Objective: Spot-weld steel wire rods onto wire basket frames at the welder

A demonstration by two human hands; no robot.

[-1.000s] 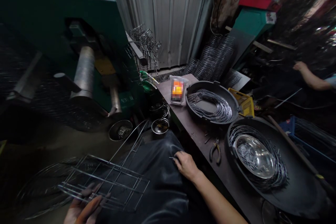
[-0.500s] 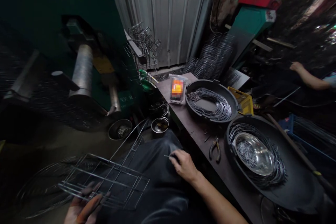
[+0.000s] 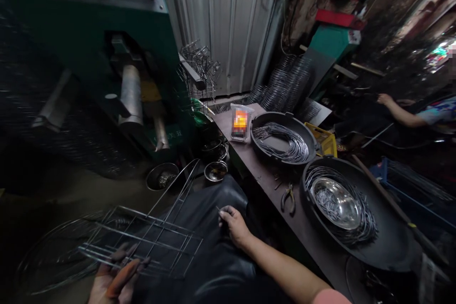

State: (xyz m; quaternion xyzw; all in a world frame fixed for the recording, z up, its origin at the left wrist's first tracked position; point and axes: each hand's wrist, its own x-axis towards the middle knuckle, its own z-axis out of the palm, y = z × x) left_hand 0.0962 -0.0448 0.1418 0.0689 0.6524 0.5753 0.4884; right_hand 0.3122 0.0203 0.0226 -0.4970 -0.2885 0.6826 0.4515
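Left hand (image 3: 114, 280): fingers curled around a wire rack (image 3: 142, 242), which is held over the lap.
Right hand (image 3: 233, 228): fingers pinching a short wire (image 3: 217, 209).
Left on the bench (image 3: 260, 175): bent wires (image 3: 280, 149) in two black pans (image 3: 283, 118) (image 3: 388, 247).

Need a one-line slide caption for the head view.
Left hand steadies a welded wire rack; right hand pinches a short wire near a black pan of bent wire.
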